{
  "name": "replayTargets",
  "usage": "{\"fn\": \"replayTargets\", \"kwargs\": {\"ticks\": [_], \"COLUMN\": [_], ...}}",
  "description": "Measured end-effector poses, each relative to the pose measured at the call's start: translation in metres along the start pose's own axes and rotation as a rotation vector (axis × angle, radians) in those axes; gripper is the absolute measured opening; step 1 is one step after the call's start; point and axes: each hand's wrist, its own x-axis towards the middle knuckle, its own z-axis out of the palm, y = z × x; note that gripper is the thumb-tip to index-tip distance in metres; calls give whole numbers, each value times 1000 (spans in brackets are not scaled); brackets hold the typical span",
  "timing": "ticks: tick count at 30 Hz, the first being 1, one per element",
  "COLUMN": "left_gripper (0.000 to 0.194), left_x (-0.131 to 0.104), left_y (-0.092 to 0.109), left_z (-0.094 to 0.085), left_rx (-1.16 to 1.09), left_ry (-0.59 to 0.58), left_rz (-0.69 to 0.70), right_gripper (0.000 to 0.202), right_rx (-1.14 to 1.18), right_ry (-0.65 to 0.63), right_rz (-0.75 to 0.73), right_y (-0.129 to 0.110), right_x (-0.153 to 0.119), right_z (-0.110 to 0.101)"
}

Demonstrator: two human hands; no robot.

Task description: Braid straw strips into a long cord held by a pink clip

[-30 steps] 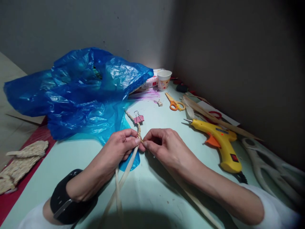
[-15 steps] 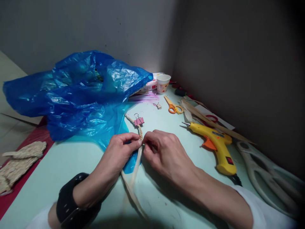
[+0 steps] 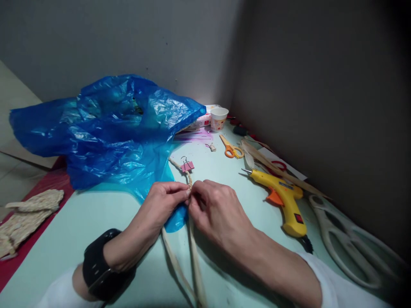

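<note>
A thin, pale braided cord [image 3: 175, 163] comes out from beside the blue plastic bag, with a pink binder clip [image 3: 187, 166] clamped on it. Just below the clip, my left hand [image 3: 167, 199] pinches the cord between thumb and forefinger. My right hand [image 3: 213, 203] is closed at the same spot, fingertips against those of my left hand, pinching the strands. Two loose flat strands [image 3: 196, 265] run down from beneath my hands toward the near edge. The exact grip at the fingertips is partly hidden.
A crumpled blue bag [image 3: 118, 132] covers the back left. On the right lie a yellow glue gun [image 3: 290, 205], orange scissors [image 3: 229, 147] and large scissors [image 3: 348, 244]. A paper cup [image 3: 219, 119] stands at the back; a woven piece [image 3: 35, 214] lies far left.
My right fingers have moved in against my left fingertips. One loose strand has swung right and now hangs straighter below my right hand. The view has shifted slightly.
</note>
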Motion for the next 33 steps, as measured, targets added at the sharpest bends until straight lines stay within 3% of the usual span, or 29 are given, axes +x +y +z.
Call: {"fn": "replayTargets", "kwargs": {"ticks": [7, 12, 18, 25, 28, 33], "left_gripper": [10, 16, 33, 21, 18, 15], "left_x": [0, 0, -2, 0, 1, 2], "left_y": [-1, -4, -4, -4, -1, 0], "left_z": [1, -1, -3, -4, -3, -5], "left_rx": [-32, -28, -37, -15, 25, 35], "left_ry": [-25, -34, -115, -46, -32, -16], "left_rz": [-12, -77, -14, -130, -134, -154], "right_gripper": [12, 15, 14, 15, 11, 17], "right_rx": [22, -103, -342, -590, -552, -360], "right_ry": [46, 42, 26, 223, 270, 155], "right_rz": [5, -47, -114, -359, -421, -401], "right_y": [0, -2, -6, -14, -15, -8], "right_x": [2, -2, -7, -21, -22, -16], "right_z": [3, 7, 11, 24, 28, 14]}}
